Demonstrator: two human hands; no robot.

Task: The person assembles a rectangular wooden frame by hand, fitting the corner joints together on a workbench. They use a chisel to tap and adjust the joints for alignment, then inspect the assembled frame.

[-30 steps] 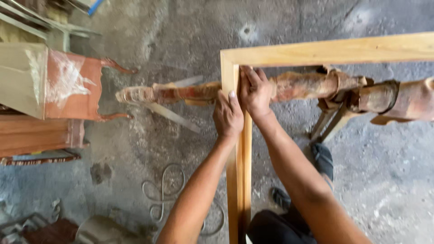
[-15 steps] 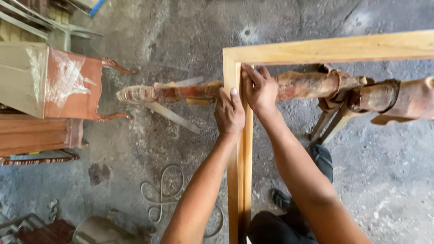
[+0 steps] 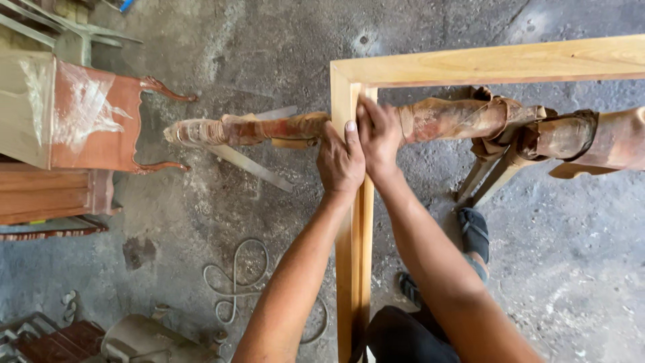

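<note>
Head view: pale mitred wooden frame (image 3: 354, 222), both hands (image 3: 359, 151) pressed together, seemingly flat, on its upright rail.

pale wooden frame (image 3: 354, 222), mitred corner at top left, laid flat across a worn reddish-brown sawhorse beam (image 3: 457, 121).

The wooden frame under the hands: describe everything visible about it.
The wooden frame is pale, bare timber with visible grain, two rails meeting at a mitred corner at upper middle. One rail runs right out of view, the other down toward the person. It lies across a worn reddish-brown sawhorse beam. The left hand and right hand press on the near rail below the corner.
</note>
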